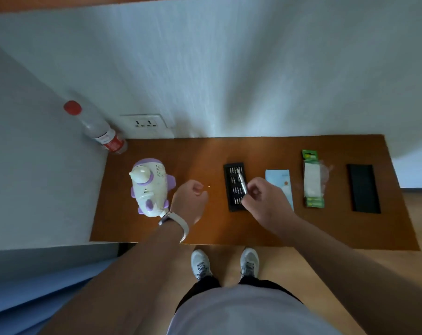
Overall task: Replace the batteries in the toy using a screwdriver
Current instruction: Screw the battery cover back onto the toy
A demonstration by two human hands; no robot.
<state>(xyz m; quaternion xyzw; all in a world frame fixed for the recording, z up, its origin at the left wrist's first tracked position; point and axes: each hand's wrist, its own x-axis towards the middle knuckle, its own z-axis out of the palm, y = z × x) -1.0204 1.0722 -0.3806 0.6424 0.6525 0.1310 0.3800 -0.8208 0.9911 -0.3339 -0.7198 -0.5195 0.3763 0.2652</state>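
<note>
1. Standing at the near edge of the brown wooden bench (326, 228), the person shows two grey laced shoes (200, 263) on the floor below it.
2. The left hand (189, 201), with a white strap watch (181, 224) on its wrist, hovers over the bench. Its grip is loosely curled and slack, with nothing seen in it.
3. The right hand (263, 201) has its grip pinched round one slim silver screwdriver (242, 183), whose tip points over the black tray of driver bits (236, 187). The bits are too small to count.
4. The task's thing, one white-and-purple plastic plane-shaped toy (149, 187), sits on the bench just left of the left hand and is untouched.
5. Right of the tray, in order, lie one pale blue card (281, 175), one green-edged battery pack (312, 180) and one flat black lid (363, 188).
6. Farther back, one clear bottle with a red cap (96, 126) stands in the corner, beside one white wall socket (148, 123).
7. Judged from this, the task is barely begun: only the tool is in hand. No opened battery cover shows on the toy. Unscrewing, swapping cells and closing up all appear left.
</note>
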